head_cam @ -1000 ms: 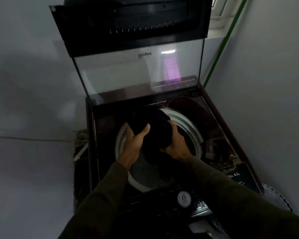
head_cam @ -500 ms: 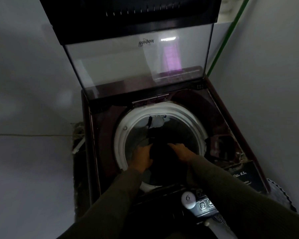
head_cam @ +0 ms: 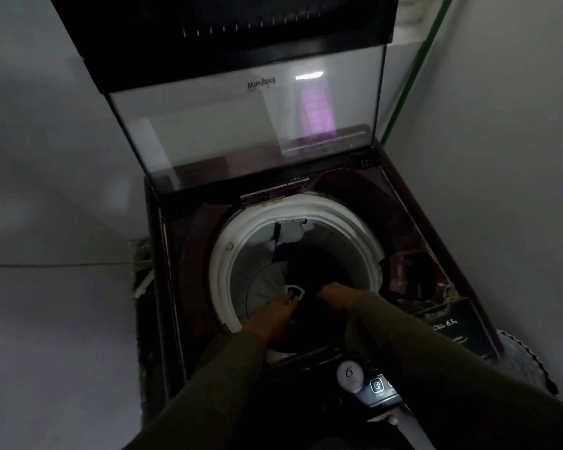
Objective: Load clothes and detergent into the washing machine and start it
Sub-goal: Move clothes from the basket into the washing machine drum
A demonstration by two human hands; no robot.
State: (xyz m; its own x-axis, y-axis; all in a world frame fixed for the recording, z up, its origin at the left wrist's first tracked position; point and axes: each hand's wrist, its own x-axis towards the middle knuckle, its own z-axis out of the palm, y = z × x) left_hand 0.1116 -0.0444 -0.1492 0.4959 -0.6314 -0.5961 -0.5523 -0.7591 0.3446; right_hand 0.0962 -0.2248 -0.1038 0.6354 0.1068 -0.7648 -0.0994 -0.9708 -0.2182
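A top-loading washing machine (head_cam: 413, 203) stands in a corner with its glass lid (head_cam: 241, 125) raised. Both my arms reach into the drum, past its white rim (head_cam: 221, 254). A black garment (head_cam: 312, 274) lies inside the drum. My left hand (head_cam: 273, 315) is at the garment's left edge and my right hand (head_cam: 337, 295) grips its right side. The fingers of both hands are curled on the dark cloth. A lighter piece of cloth (head_cam: 290, 233) shows at the drum's far wall.
The control panel (head_cam: 379, 386) with a round white dial (head_cam: 350, 375) runs along the near edge. Grey walls close in on the left and right. A green pole (head_cam: 413, 73) leans in the back right corner. A scalloped dark object (head_cam: 524, 362) lies at the machine's right.
The black garment went from above the drum opening down into the drum. Both hands followed it lower. The view tilted down and moved closer.
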